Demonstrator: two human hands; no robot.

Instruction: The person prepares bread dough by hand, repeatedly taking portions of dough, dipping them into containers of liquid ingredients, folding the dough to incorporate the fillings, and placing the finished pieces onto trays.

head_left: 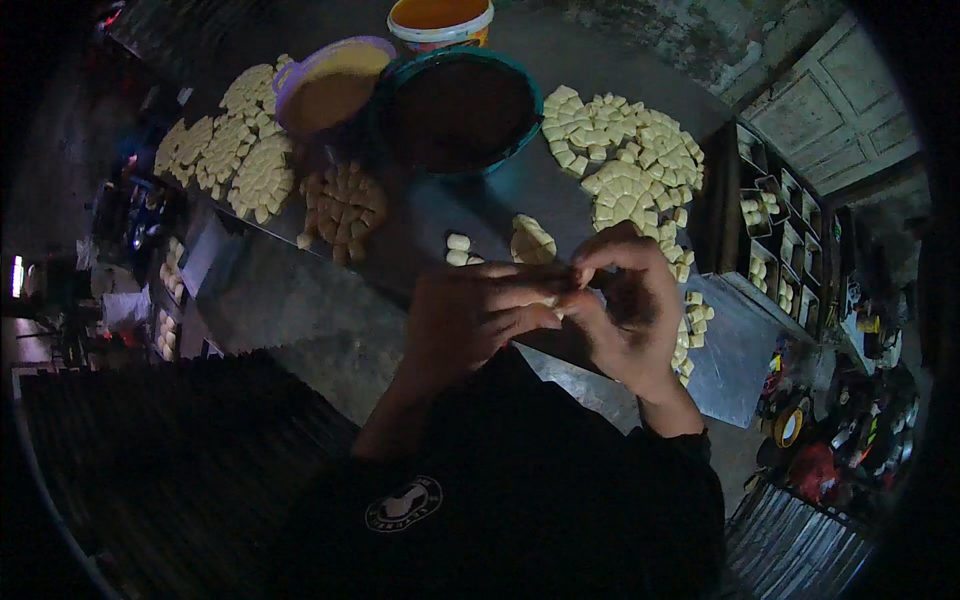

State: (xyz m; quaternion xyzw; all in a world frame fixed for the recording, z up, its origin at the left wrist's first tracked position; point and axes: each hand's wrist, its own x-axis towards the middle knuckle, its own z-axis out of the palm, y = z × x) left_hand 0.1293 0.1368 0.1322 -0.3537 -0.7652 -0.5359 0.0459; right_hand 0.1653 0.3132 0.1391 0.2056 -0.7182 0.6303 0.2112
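Observation:
My left hand (480,315) and my right hand (630,305) meet over the near edge of the table. Between their fingers a small pale piece of dough (558,308) shows, mostly hidden. The left fingers curl under and around it, while the right thumb and forefinger pinch at its edge. Just beyond the hands a flattened oval of dough (533,241) lies on the table. Left of that sit small dough rolls (458,242). Farther back stands a teal basin (535,105) with a dark filling inside.
A purple basin (283,85) with yellowish contents and an orange bucket (440,44) stand at the back. Cut dough rounds (265,175) cover the left; more dough pieces (640,150) spread at right. Beyond are dark tins (790,250) and a metal sheet (735,355). Corrugated panels (180,450) lie lower left.

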